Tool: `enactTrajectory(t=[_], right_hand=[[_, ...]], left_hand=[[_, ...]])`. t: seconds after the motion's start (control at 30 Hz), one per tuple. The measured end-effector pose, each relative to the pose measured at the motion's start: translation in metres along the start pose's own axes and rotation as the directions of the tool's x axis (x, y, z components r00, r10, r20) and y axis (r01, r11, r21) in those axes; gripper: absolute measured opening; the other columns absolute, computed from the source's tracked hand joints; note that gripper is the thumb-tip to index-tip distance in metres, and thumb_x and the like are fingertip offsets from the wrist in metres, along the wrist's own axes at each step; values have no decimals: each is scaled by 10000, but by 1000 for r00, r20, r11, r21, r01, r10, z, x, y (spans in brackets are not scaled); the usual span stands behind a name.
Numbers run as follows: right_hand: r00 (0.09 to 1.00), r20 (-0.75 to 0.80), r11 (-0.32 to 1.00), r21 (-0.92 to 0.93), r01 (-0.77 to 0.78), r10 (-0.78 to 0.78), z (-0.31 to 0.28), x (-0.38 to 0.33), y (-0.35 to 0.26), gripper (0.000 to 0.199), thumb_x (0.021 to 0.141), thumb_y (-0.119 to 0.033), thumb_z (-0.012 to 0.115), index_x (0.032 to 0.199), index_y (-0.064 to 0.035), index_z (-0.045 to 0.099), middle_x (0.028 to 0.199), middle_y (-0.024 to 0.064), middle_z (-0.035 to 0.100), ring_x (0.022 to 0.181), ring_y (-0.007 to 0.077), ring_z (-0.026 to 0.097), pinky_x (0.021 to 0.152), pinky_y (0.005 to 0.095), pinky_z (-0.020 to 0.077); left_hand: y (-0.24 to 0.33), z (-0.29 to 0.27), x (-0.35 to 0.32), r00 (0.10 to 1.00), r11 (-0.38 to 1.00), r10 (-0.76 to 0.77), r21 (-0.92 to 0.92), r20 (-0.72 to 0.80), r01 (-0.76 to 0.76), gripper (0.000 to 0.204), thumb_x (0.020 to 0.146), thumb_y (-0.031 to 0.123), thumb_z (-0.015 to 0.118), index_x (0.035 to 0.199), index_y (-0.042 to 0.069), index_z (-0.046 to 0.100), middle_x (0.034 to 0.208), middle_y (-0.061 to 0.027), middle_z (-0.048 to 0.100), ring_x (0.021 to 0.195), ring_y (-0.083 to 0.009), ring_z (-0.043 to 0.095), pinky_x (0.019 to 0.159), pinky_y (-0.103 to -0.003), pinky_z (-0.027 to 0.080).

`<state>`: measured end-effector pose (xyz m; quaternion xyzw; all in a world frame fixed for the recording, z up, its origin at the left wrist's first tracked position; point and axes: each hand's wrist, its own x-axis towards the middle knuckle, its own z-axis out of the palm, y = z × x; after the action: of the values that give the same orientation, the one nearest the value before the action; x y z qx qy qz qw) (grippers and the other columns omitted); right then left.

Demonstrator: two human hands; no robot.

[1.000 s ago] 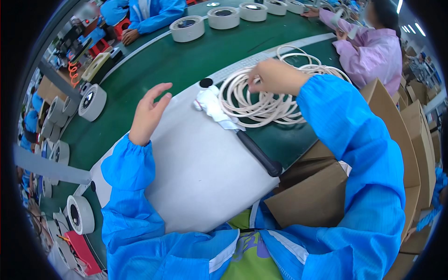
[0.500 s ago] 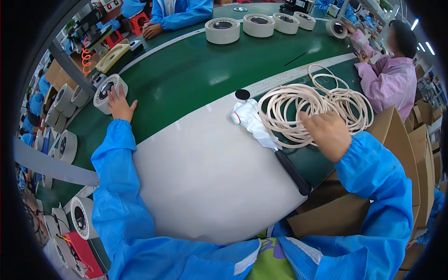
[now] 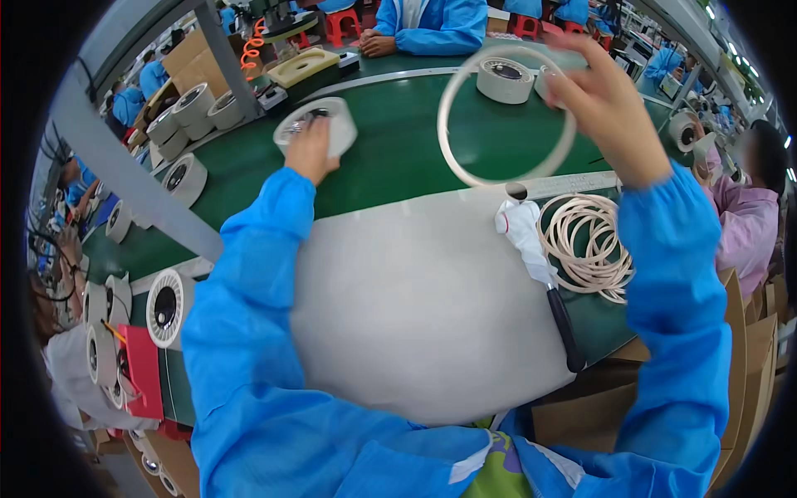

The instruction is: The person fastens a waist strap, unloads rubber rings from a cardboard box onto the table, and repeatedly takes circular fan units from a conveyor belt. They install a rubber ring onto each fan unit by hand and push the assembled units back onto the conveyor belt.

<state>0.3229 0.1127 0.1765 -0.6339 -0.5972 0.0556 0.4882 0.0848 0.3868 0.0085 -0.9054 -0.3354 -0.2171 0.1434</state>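
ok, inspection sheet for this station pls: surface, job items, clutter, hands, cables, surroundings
Surface: pale grey mat on the bench in front of a green conveyor belt.
Job's things: left hand grips a round white housing on the belt; right hand holds up one thin white ring.
Clutter: pile of white rings at the mat's right edge; black-handled tool with a white-wrapped head beside it.
Fingers: left closed on the housing rim, right pinching the ring.
Cables: orange coiled hose far left; nothing seen on the mat.
Surroundings: more round housings on the belt, stacked ones on the left, cardboard boxes right, workers in blue coats opposite.
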Motion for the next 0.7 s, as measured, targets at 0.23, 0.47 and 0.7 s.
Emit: enactTrajectory(t=[0.23, 0.47, 0.7], right_hand=[[991, -113, 982, 185, -46, 67, 73, 28, 46, 264, 804, -180, 566, 1009, -17, 593, 685, 2, 547, 580, 56, 438, 489, 192, 350], [897, 275, 750, 493, -440, 345, 138, -85, 45, 226, 793, -137, 582, 976, -9, 616, 669, -15, 515, 558, 57, 415, 497, 201, 343], [947, 221, 910, 291, -294, 235, 158, -91, 46, 207, 800, -122, 568, 969, -17, 624, 718, 20, 550, 624, 96, 490, 564, 220, 402]], left_hand=[[99, -106, -141, 876, 835, 482, -301, -6, -461, 706, 549, 85, 688, 1189, 3, 402, 1219, -189, 427, 1124, -354, 415, 911, -408, 359], [104, -111, -203, 969, 814, 237, -532, -64, -234, 595, 751, 221, 590, 1256, 25, 343, 1307, -171, 316, 1205, -295, 320, 965, -365, 296], [99, -97, -184, 798, -541, -198, -743, 569, 395, 522, 924, 359, 215, 1331, 34, 175, 1308, -128, 330, 1201, -217, 338, 996, -320, 269]])
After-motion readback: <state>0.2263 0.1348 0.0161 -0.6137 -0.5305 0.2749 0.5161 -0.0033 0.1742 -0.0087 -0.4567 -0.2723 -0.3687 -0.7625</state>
